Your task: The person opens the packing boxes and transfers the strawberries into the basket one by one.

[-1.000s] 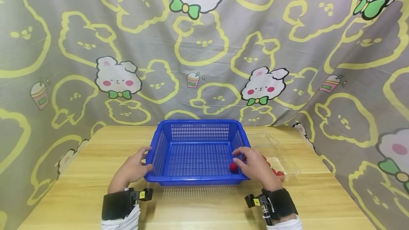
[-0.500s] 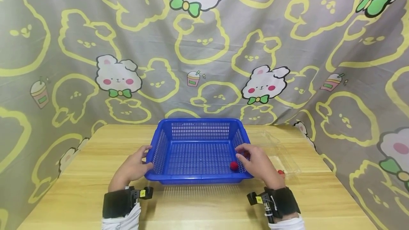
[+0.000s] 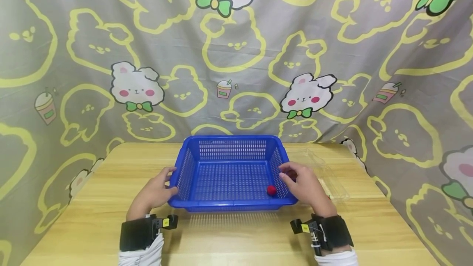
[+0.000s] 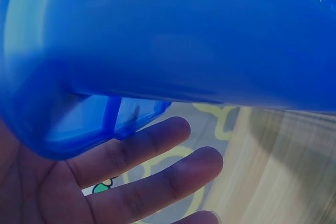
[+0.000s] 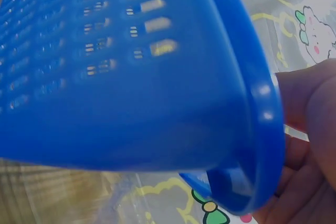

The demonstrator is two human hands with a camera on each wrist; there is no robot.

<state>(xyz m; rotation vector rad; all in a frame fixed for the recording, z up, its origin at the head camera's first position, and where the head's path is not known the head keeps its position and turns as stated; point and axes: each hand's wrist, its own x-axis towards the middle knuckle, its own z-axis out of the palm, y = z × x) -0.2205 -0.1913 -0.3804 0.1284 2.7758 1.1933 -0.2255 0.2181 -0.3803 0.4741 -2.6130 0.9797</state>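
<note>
A blue plastic basket (image 3: 230, 205) with slotted walls is in front of me in the head view. One small round red item (image 3: 271, 190), too small to identify, lies inside near its right wall. My left hand (image 3: 154, 190) holds the basket's left rim. In the left wrist view its fingers (image 4: 157, 182) reach below the blue rim (image 4: 58, 148). My right hand (image 3: 304, 184) is at the right rim, thumb and fingers around it. The right wrist view shows that hand (image 5: 310, 171) behind the rim (image 5: 262, 98). Part of each grip is hidden by the basket.
A clear plastic container (image 3: 334, 186) stands behind and right of my right hand, partly covered by it. The wooden table (image 3: 229, 241) ends at a patterned curtain (image 3: 236, 52) at the back and sides.
My right hand and the basket's right side have shifted a little to the right, covering red items seen earlier by the clear container. My left hand stays at the left rim.
</note>
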